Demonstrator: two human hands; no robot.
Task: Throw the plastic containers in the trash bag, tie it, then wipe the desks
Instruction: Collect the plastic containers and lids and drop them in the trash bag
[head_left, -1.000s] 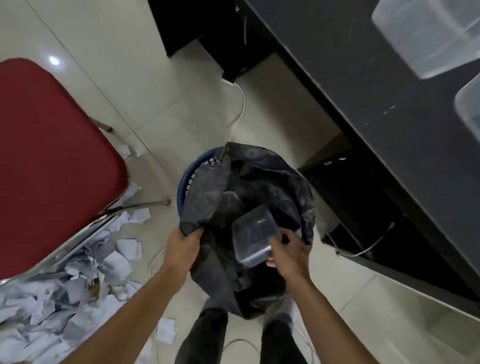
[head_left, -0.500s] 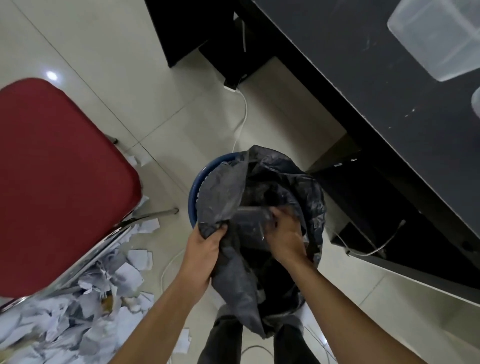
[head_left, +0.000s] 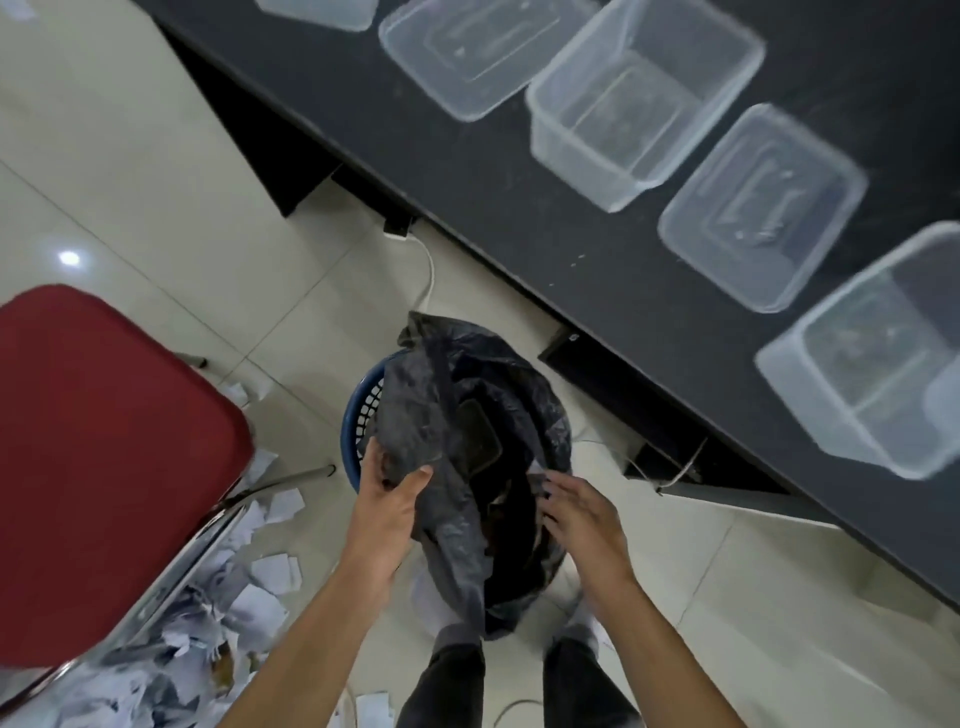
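Your left hand (head_left: 392, 501) is clenched on the hem of the black trash bag (head_left: 519, 395), pinching a fold of film on the left side of the blue bin (head_left: 358, 421) so the mouth stays open. Your right hand (head_left: 579, 514) hangs over the mouth with its fingers loose and spread, grasping nothing. A rectangular shape low in the bag looks like 1 container already dropped.

5 clear plastic containers (head_left: 644, 98) sit in a row on the black desk (head_left: 519, 208), a little in from the edge that faces the bin. The 1 at the far end is cut off by the frame.

Expect them to be very light, thin-walled and slick, stiff at the rim but springy in the sides. Take each by the rim, thumb inside and fingers outside on a long wall, and don't squeeze hard. The bag is limp and will close if you let the hem go.
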